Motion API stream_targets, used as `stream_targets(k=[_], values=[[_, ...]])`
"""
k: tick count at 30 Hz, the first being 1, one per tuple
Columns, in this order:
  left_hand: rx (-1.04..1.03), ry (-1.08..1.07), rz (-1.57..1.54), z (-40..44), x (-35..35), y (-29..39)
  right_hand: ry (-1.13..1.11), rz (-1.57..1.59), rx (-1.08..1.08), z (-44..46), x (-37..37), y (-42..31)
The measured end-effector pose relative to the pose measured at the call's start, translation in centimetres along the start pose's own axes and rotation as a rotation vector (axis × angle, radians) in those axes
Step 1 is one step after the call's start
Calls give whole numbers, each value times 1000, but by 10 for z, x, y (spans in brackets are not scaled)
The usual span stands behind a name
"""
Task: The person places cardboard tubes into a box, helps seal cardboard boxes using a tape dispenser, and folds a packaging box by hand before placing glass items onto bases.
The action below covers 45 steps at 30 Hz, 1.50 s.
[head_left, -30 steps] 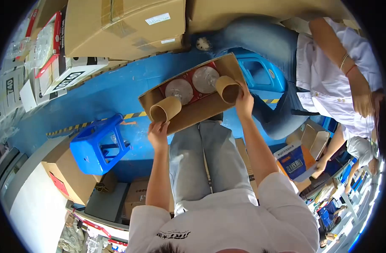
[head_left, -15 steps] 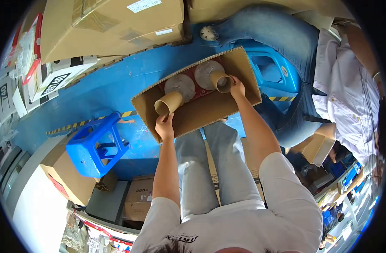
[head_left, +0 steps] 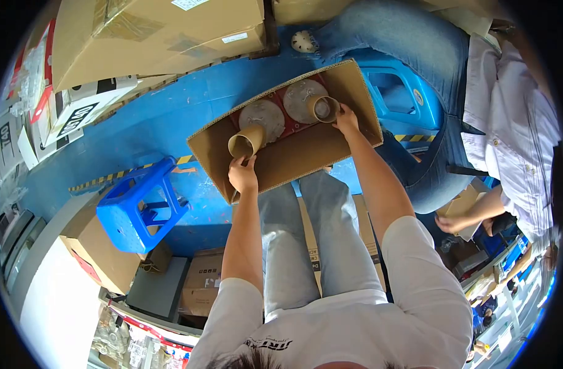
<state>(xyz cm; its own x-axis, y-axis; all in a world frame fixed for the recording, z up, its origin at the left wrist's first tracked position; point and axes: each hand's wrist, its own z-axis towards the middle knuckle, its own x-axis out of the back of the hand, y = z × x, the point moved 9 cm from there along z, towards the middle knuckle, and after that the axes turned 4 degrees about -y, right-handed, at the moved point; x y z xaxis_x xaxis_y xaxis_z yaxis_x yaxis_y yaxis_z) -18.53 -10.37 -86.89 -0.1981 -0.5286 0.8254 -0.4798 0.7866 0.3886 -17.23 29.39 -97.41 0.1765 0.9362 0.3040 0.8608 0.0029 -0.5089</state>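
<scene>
An open cardboard box [head_left: 281,166] is in front of my legs, its mouth facing up. Two cardboard tubes are held over it. My left hand [head_left: 243,174] grips the near end of the left cardboard tube [head_left: 251,136]. Fingers of my right hand [head_left: 346,119] are closed on the rim of the right cardboard tube [head_left: 321,106], whose hollow end faces me. Inside the box, behind the tubes, lie two round grey discs, a left disc [head_left: 270,117] and a right disc [head_left: 297,98], with a red surface showing around them. The tubes partly cover the discs.
A blue stool [head_left: 124,221] stands to the left, and a lighter blue stool [head_left: 417,92] is at the right beside a seated person in jeans [head_left: 411,37]. Large cartons [head_left: 164,37] are stacked at the back left. More boxes [head_left: 201,280] lie near my left side.
Both tubes stay in my hands, with the left one shifted slightly up and right. The co-worker's hand at the right has come into view over a small box.
</scene>
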Motion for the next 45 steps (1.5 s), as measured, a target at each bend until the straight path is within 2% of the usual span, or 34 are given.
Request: stream_targets(k=[3,8,12,15,16,19,24,26,27,32,34,36,39,41,45], values=[[52,-188,72,2,-24,-7,-1,-10,6,2,2,5],[172,-203,68,-2,-18,6,3,-26,3,3,5,10],[41,-235,-8,6,-22,27,25,-59,6,6,4,6],[-155,-248,110,10,-22,48,3,-56,-7,14,4,8],[-150,-251,111,14,-22,46,-32,-35,-17,18,3,9],[-183,-494,116,25,-38,40,-65,-34,-30,19,0,11],[-126,-428,12,47,-41,-27,-56,-79,-29,17,4,5],[14,-323,-108,66,-65,-90,-60,-81,-28,18,1,4],[82,-270,-168,72,-65,-98,-33,-79,-11,20,2,5],[16,-242,-259,73,-79,-50,21,-86,16,20,7,2],[23,-396,-173,71,-79,-31,16,-90,17,23,5,-1],[34,-475,-129,69,-86,-37,49,-125,74,27,7,-1],[74,-346,-86,73,-68,-58,29,-228,107,36,11,8],[89,-366,-103,74,-71,-60,-28,-393,133,47,10,8],[135,-407,-146,73,-88,-65,-31,-344,128,61,7,26]])
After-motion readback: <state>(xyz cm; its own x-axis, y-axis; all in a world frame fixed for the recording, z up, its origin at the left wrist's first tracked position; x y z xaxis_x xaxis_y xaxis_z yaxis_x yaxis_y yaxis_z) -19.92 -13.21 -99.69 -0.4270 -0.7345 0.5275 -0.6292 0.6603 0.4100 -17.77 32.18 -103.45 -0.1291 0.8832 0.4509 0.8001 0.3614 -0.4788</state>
